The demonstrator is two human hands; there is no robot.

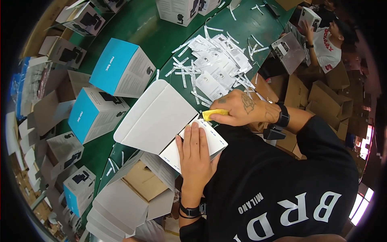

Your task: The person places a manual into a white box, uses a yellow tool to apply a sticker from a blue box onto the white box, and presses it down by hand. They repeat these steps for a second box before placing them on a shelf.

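Note:
A small white box (215, 139) with tiny blue print lies in front of me, its wide white lid flap (155, 117) folded out to the left. My left hand (195, 147) rests flat on its top, fingers stretched out. At the box's far corner my right hand (238, 109) is closed around a yellow hand tool (214, 114) shaped like a box cutter. The tool's tip meets the box edge, and I cannot make out a blade. Just beyond sits a heap of printed leaflets (211, 82) with loose white paper strips (193, 80).
Blue-and-white product boxes (115, 66) stand to the left on the green table (161, 52). An opened carton (147, 179) is close by my left forearm. Brown cartons (326, 101) crowd the right side, where another person (326, 44) holds a white box.

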